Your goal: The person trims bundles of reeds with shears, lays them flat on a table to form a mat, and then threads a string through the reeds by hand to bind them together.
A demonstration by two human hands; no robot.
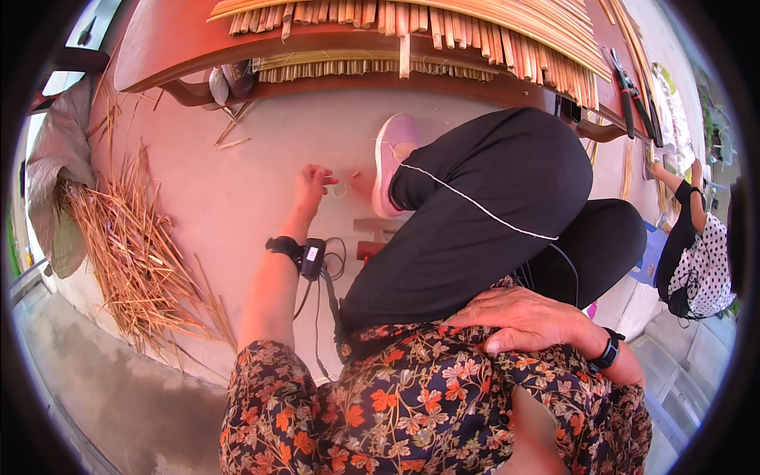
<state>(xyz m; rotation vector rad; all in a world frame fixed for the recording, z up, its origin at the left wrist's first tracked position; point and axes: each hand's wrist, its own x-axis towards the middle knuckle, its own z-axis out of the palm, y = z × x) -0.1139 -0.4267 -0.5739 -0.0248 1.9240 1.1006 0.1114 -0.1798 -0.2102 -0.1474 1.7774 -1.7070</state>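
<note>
My left hand (311,187) is held low over the floor, left of the pink shoe (391,162), its fingertips pinched together. At those fingertips shows a thin pale loop (339,189); its material is too small to tell. My right hand (526,318) lies flat across my lap, fingers stretched out and holding nothing, partly on the floral shirt (396,404). A white cord (475,201) runs from the shoe over the black trousers (507,174).
Bundled straw stalks (491,39) lie on a red-brown table (166,47) ahead, with red-and-black-handled pliers (627,99) at its right. Loose stalks (142,261) spill from a grey sack (65,166) at left. Another person in a polka-dot top (704,269) is at far right.
</note>
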